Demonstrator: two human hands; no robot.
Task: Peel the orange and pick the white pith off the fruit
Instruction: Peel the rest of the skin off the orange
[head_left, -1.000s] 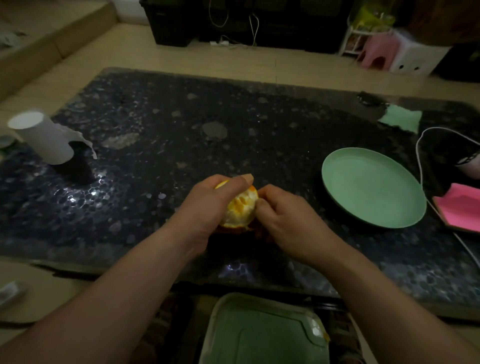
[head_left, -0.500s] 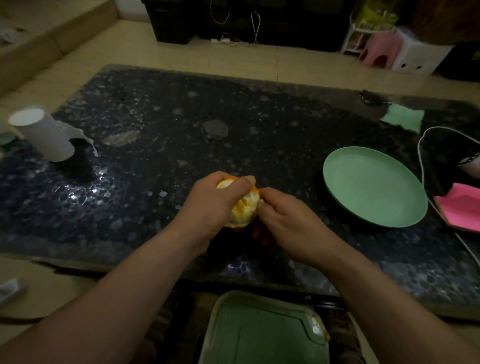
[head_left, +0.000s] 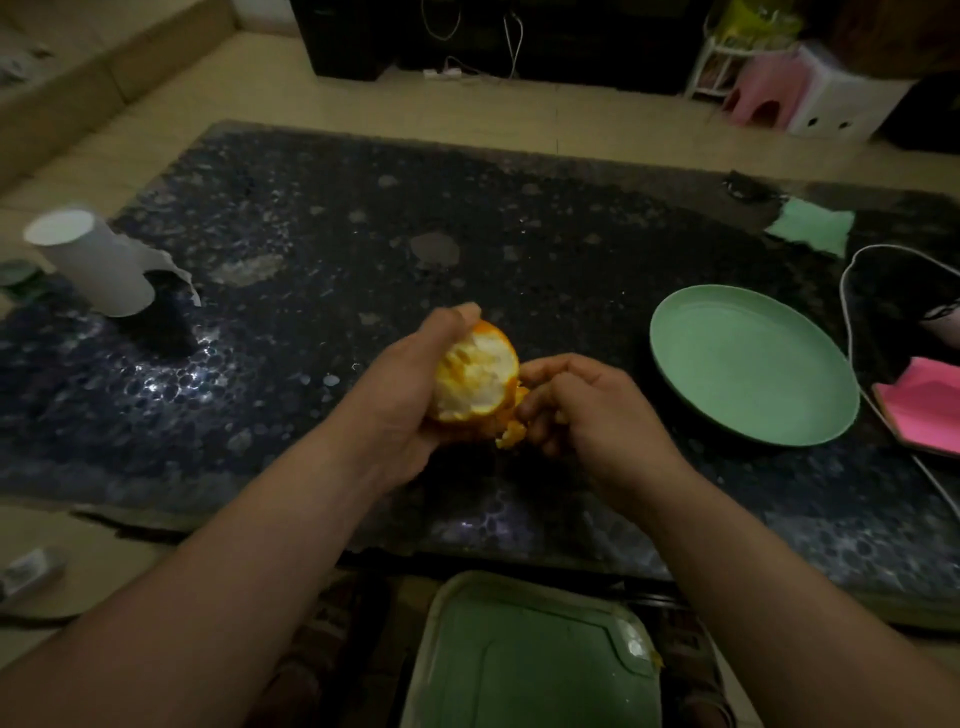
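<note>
Dim light falls on a dark, speckled surface (head_left: 545, 223) that stands on a pale floor (head_left: 311, 98). Over its near middle the orange (head_left: 475, 382) is held up off the top, between both hands.

The left hand (head_left: 405, 400) cups the fruit from the left. Its grip is curled round it, and one fingertip reaches over the top. The side facing the camera is stripped of rind and shows white pith (head_left: 480, 369), with orange skin along the far rim and underneath.

The right hand (head_left: 592, 410) sits just beside the fruit at its lower right. Its fingers are curled in, the grip pinching a ragged flap of peel (head_left: 511, 434). Whether that flap is joined to the orange cannot be told.

To the right, well apart from the hands, a green plate (head_left: 753, 364) lies flat on the surface. A white cable (head_left: 844, 312) runs past its right edge, with a pink thing (head_left: 919, 410) beyond it. A green cloth (head_left: 813, 226) lies near the far right corner. At the left edge stands a tilted white paper roll (head_left: 96, 262) with a torn end hanging loose. Below the near edge, between the forearms, is a green bin (head_left: 519, 665).
</note>
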